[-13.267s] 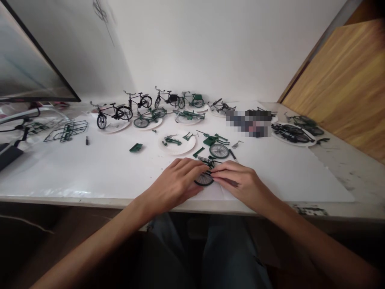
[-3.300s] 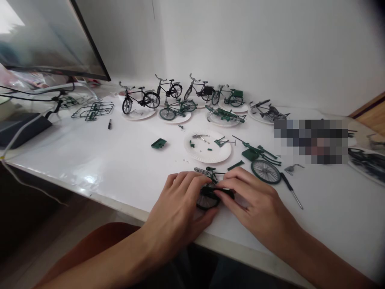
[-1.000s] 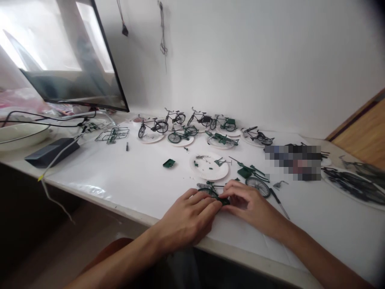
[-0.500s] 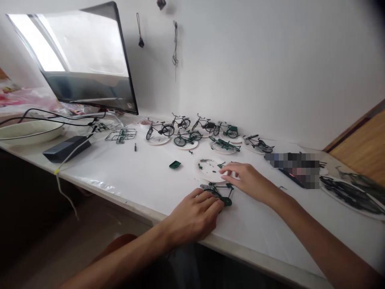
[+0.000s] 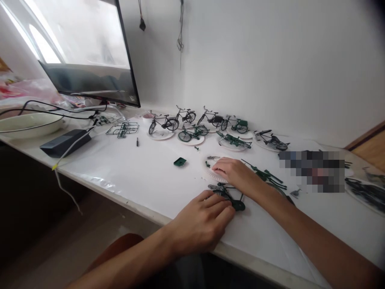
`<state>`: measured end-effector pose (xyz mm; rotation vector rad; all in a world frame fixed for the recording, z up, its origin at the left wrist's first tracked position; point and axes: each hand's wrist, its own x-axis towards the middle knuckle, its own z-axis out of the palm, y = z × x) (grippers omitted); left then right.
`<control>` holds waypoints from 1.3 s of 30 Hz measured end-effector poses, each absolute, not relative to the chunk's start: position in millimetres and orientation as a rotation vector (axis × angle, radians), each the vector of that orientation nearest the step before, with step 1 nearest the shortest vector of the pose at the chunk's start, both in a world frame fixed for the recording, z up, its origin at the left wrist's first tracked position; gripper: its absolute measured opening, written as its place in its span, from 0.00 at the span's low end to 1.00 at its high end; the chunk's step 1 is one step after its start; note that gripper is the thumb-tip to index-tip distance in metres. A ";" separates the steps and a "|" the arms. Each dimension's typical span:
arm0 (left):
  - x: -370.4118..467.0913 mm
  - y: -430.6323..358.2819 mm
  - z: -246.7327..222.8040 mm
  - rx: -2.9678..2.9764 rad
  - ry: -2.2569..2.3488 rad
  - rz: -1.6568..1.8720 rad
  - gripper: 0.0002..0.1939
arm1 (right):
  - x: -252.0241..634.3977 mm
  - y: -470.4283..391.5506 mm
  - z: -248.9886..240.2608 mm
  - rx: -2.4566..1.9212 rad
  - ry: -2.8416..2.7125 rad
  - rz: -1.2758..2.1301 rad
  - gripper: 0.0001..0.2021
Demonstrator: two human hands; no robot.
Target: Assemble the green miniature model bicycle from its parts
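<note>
My left hand rests near the table's front edge, its fingers closed on a dark green model bicycle that lies on its side. Its wheel shows past the fingertips. Just beyond it, my right hand reaches over a paper plate of small parts, its fingertips pressed together at the plate; whatever they pinch is too small to make out. A small green tray-like part lies to the left of the plate.
Several model bicycles stand or lie on plates along the wall. Green part frames, a grey box and a monitor are at the left. Green parts and a pixelated item lie at the right.
My right hand has moved over the plate and its fingers have closed. My left hand stays on the bicycle. The camera view has shifted, and green parts beside my right forearm now show.
</note>
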<state>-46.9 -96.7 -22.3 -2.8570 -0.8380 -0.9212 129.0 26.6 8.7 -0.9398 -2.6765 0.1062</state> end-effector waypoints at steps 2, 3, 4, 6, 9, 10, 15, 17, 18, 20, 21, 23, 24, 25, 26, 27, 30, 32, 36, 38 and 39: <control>-47.0 -96.6 -23.3 -2.861 -0.847 -0.914 0.13 | 133.3 28.9 5.6 -0.927 -2.661 0.114 0.10; -47.1 -96.7 -23.6 -2.862 -0.852 -0.911 0.13 | 136.2 30.3 4.1 -0.925 -2.651 0.119 0.09; -47.2 -96.7 -23.8 -2.864 -0.857 -0.907 0.13 | 139.6 31.7 2.6 -0.927 -2.637 0.120 0.09; -47.5 -96.7 -23.6 -2.868 -0.856 -0.905 0.13 | 146.0 33.3 0.1 -0.931 -2.603 0.111 0.08; -47.8 -96.5 -22.8 -2.863 -0.840 -0.925 0.13 | 149.7 32.5 -3.4 -0.932 -2.554 0.063 0.08; -47.8 -96.3 -22.7 -2.856 -0.835 -0.934 0.13 | 148.5 31.8 -4.7 -0.938 -2.541 0.050 0.07; -47.7 -96.3 -22.3 -2.828 -0.827 -0.958 0.12 | 136.1 29.3 -8.6 -0.894 -2.590 0.081 0.08; -47.9 -96.6 -22.0 -2.836 -0.829 -0.945 0.12 | 133.6 27.5 -7.3 -0.874 -2.618 0.065 0.10; -48.0 -96.8 -21.8 -2.838 -0.830 -0.942 0.12 | 133.0 26.2 -6.2 -0.880 -2.624 0.051 0.10; -48.4 -96.9 -21.5 -2.838 -0.836 -0.935 0.13 | 132.7 23.8 -4.2 -0.888 -2.634 0.028 0.11; -48.5 -96.9 -21.4 -2.837 -0.837 -0.930 0.13 | 132.6 23.0 -3.6 -0.888 -2.641 0.019 0.11; -48.6 -96.9 -21.1 -2.840 -0.835 -0.920 0.12 | 132.7 22.8 -3.4 -0.881 -2.654 0.000 0.11; -48.6 -96.9 -21.0 -2.841 -0.836 -0.918 0.12 | 133.0 23.0 -3.4 -0.881 -2.643 -0.011 0.11; -48.6 -97.0 -21.0 -2.842 -0.837 -0.919 0.13 | 133.6 22.8 -3.0 -0.885 -2.610 -0.021 0.11; -48.6 -97.2 -21.0 -2.844 -0.840 -0.924 0.13 | 134.6 21.9 -1.8 -0.895 -2.559 -0.021 0.10; -48.7 -97.5 -21.1 -2.848 -0.841 -0.938 0.13 | 136.0 19.5 0.3 -0.913 -2.486 -0.008 0.09; -49.1 -98.6 -21.8 -2.862 -0.853 -1.021 0.13 | 142.9 1.0 11.8 -1.038 -2.236 0.144 0.05; -49.2 -99.2 -22.4 -2.853 -0.871 -1.077 0.13 | 149.8 -19.4 19.4 -1.174 -2.121 0.286 0.04; -49.1 -100.2 -23.1 -2.768 -0.837 -1.080 0.12 | 167.4 -57.7 18.4 -1.240 -2.062 0.412 0.03; -49.0 -100.6 -23.3 -2.734 -0.813 -1.073 0.12 | 175.5 -67.9 10.3 -1.203 -2.048 0.430 0.04; -49.0 -100.7 -23.3 -2.727 -0.811 -1.069 0.12 | 178.6 -70.6 5.8 -1.173 -2.051 0.443 0.04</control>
